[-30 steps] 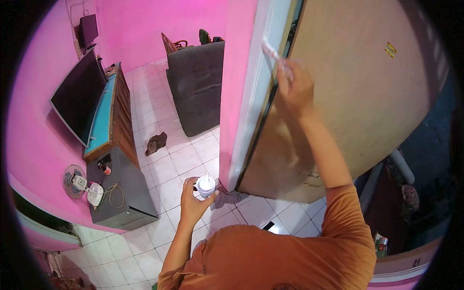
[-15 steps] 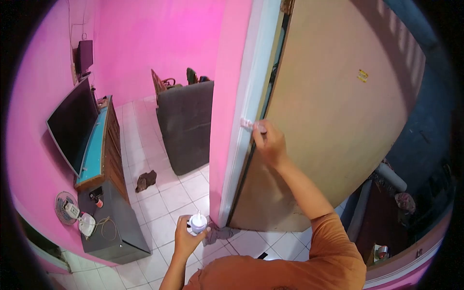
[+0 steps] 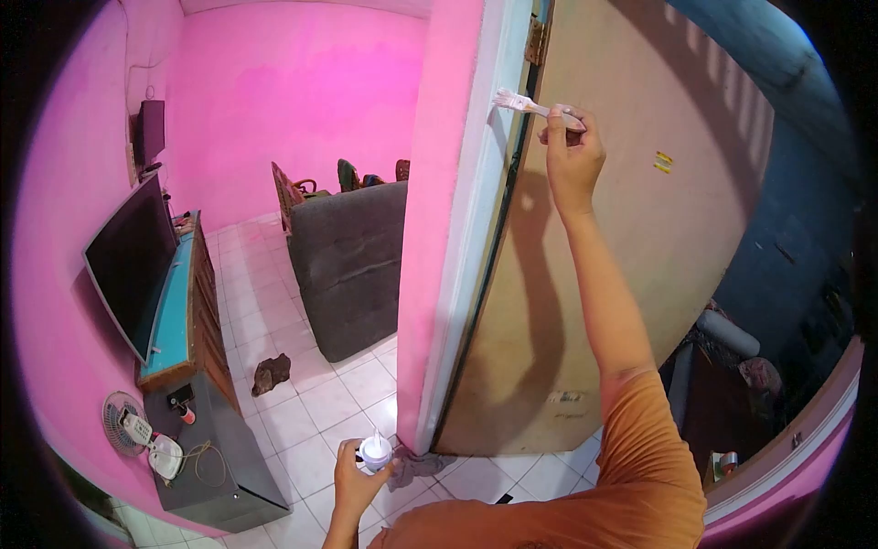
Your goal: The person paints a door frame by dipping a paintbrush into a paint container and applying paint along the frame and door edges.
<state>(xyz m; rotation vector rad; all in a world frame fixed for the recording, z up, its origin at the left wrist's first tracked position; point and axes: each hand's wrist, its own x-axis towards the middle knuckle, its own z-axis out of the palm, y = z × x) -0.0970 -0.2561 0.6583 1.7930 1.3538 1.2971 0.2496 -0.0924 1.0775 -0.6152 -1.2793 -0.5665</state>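
Observation:
My right hand [image 3: 576,165] is closed on the handle of a flat paintbrush [image 3: 523,103], held out at about the height of the upper door hinge [image 3: 537,41]. Its white-coated bristles lie close against the white door frame [image 3: 487,151]; whether they touch it I cannot tell. Lower down, my left hand [image 3: 355,489] is wrapped round a small white cup [image 3: 375,451]. Something white stands up from the middle of the cup. Behind my right arm is the tan wooden door [image 3: 631,247], with the arm's shadow on it.
A pink wall edge [image 3: 430,229] borders the frame. Cloths lie on the tiled floor: a grey one [image 3: 416,467] by the frame's foot, a brown one [image 3: 271,373] farther off. Left stand a television [image 3: 133,265], a grey cabinet [image 3: 219,485] and a fan [image 3: 123,421]. A dark upright cushion [image 3: 347,265] stands beyond.
My right hand has risen along the door frame with the paintbrush, from about mid-height to near the hinge. The left hand still holds the cup, low down. The view has shifted slightly.

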